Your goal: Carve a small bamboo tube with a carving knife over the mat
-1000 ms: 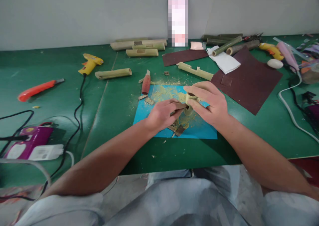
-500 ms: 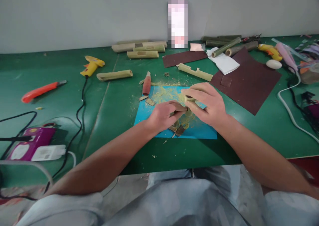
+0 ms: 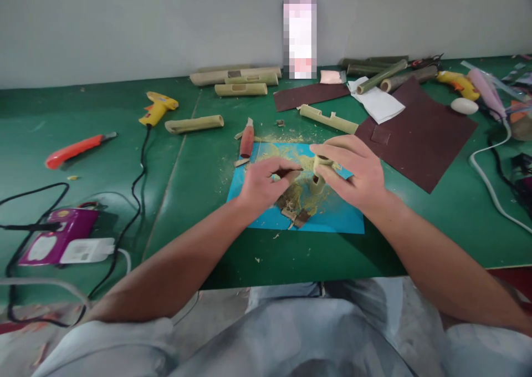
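My right hand [image 3: 353, 169] grips a short pale bamboo piece [image 3: 317, 184], held upright, with a dark opening on top and a small hole in its side. To its left, my left hand [image 3: 268, 183] is closed in a pinch; a small dark thing at its fingertips is too small to name. A gap now parts the left fingertips from the bamboo. Both hands are over a blue sheet [image 3: 344, 219] strewn with shavings and brown chips [image 3: 301, 218]. A red-handled tool [image 3: 246, 140] lies at the sheet's upper left.
Cut bamboo tubes [image 3: 194, 124] lie behind and left. Further left are a yellow glue gun [image 3: 159, 110], an orange knife [image 3: 77, 152] and a purple box [image 3: 62, 235] with cables. Brown sheets [image 3: 419, 138], white paper [image 3: 380, 104] and a second glue gun [image 3: 459, 84] are on the right.
My left hand has drawn back leftward from the bamboo piece, uncovering the hole in its side. The right hand keeps its hold. The whole view has shifted slightly.
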A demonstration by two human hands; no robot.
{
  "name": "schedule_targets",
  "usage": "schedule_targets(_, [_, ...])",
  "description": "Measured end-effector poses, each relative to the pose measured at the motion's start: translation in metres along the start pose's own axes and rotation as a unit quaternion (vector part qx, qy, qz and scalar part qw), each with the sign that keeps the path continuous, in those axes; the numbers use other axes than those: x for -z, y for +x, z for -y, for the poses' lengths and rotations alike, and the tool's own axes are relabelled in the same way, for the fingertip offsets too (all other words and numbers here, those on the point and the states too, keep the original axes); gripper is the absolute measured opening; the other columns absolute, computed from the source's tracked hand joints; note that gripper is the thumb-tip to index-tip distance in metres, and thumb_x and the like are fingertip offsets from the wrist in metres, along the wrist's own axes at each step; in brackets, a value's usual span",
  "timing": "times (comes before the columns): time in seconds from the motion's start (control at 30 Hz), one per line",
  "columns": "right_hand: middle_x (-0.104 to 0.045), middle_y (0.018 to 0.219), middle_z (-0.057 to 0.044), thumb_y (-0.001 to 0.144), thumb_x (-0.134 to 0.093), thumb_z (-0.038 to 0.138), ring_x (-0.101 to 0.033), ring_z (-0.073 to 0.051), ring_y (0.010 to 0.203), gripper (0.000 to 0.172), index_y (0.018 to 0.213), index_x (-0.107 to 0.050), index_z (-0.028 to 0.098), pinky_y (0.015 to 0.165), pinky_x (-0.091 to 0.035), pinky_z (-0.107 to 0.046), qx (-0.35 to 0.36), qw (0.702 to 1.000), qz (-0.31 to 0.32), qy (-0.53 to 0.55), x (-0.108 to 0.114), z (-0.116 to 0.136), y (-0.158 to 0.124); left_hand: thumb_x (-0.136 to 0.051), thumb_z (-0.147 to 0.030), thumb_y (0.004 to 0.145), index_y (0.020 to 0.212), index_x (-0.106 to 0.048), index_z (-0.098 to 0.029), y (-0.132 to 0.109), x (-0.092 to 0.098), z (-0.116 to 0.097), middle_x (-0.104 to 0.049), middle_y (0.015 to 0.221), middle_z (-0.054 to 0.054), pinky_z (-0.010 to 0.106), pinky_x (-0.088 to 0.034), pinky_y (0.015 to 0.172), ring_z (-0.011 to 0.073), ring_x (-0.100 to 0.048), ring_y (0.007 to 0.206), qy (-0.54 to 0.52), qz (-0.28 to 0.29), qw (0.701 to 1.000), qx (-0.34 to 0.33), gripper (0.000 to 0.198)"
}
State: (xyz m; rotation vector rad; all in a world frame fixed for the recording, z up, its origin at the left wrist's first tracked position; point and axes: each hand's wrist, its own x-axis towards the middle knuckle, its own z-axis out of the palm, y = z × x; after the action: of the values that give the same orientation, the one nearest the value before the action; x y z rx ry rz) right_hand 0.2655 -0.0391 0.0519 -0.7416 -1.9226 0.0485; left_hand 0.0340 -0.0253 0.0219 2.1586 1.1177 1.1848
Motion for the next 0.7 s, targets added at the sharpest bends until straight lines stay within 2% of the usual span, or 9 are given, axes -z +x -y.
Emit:
schedule_targets(0.07, [-0.076, 0.114, -0.003, 0.1, -0.065, 0.023, -0.073, -0.022, 0.102, 0.036, 0.133, -0.072, 0.034, 0.09, -0.063, -0.041, -0.007, 1.0, 0.002, 0.0, 0.0, 0.0, 0.0, -0.071, -0.024, 0.098, 0.101, -0.081, -0.02, -0.002, 0.002, -0.002, -0.084, 0.095, 0.005, 0.027, -0.065, 0.076, 0.0166, -0.078, 0.083, 0.028, 0.014, 0.999, -0.034, 0.012])
schedule_targets(0.2, [-0.076, 0.113, -0.004, 0.1, -0.065, 0.022, -0.073, -0.021, 0.101, 0.034, 0.131, -0.073, 0.032, 0.088, -0.063, -0.04, -0.001, 1.0, 0.001, 0.002, -0.001, 0.003, 0.0, -0.063, -0.024, 0.105, 0.113, -0.08, -0.023, -0.004, 0.002, -0.007, -0.084, 0.105, 0.005, 0.027, -0.065, 0.087, 0.0171, -0.08, 0.095, 0.079, 0.095, 0.985, -0.119, 0.019])
schedule_targets(0.37, [-0.076, 0.112, -0.005, 0.1, -0.064, 0.022, -0.072, -0.021, 0.098, 0.033, 0.131, -0.072, 0.031, 0.087, -0.062, -0.041, 0.011, 1.0, 0.004, -0.007, -0.005, 0.005, -0.001, -0.059, -0.026, 0.108, 0.115, -0.08, -0.023, -0.001, -0.001, 0.0, -0.084, 0.109, 0.007, 0.03, -0.066, 0.091, 0.0202, -0.08, 0.106, 0.097, 0.123, 0.97, -0.186, 0.023])
schedule_targets(0.47, [-0.076, 0.113, -0.005, 0.1, -0.063, 0.022, -0.072, -0.022, 0.098, 0.033, 0.131, -0.072, 0.031, 0.088, -0.062, -0.042, 0.014, 1.0, 0.005, -0.011, -0.006, 0.004, -0.001, -0.061, -0.027, 0.107, 0.107, -0.082, -0.023, 0.0, -0.003, -0.001, -0.084, 0.103, 0.006, 0.03, -0.066, 0.09, 0.0197, -0.081, 0.101, 0.07, 0.147, 0.974, -0.158, 0.022])
schedule_targets(0.6, [-0.076, 0.112, -0.005, 0.099, -0.064, 0.022, -0.073, -0.021, 0.099, 0.033, 0.13, -0.072, 0.03, 0.086, -0.062, -0.04, 0.005, 1.0, 0.001, -0.012, -0.004, 0.004, -0.001, -0.067, -0.027, 0.103, 0.097, -0.082, -0.02, 0.001, -0.006, -0.01, -0.084, 0.091, 0.004, 0.026, -0.067, 0.076, 0.0165, -0.08, 0.081, -0.019, 0.144, 0.988, -0.048, 0.018])
schedule_targets(0.63, [-0.076, 0.113, -0.005, 0.099, -0.064, 0.022, -0.073, -0.021, 0.099, 0.034, 0.131, -0.072, 0.031, 0.086, -0.062, -0.04, 0.002, 1.0, 0.001, -0.012, -0.003, 0.004, -0.001, -0.067, -0.026, 0.103, 0.096, -0.081, -0.019, 0.0, -0.006, -0.011, -0.084, 0.091, 0.005, 0.025, -0.067, 0.075, 0.0163, -0.08, 0.08, -0.032, 0.136, 0.989, -0.042, 0.017])
schedule_targets(0.7, [-0.076, 0.113, -0.005, 0.099, -0.064, 0.021, -0.073, -0.021, 0.099, 0.035, 0.132, -0.071, 0.031, 0.086, -0.063, -0.04, 0.004, 1.0, 0.002, -0.011, -0.002, 0.004, 0.0, -0.065, -0.024, 0.104, 0.1, -0.081, -0.02, 0.0, -0.005, -0.009, -0.084, 0.096, 0.005, 0.026, -0.066, 0.08, 0.0171, -0.081, 0.087, -0.023, 0.121, 0.988, -0.089, 0.017])
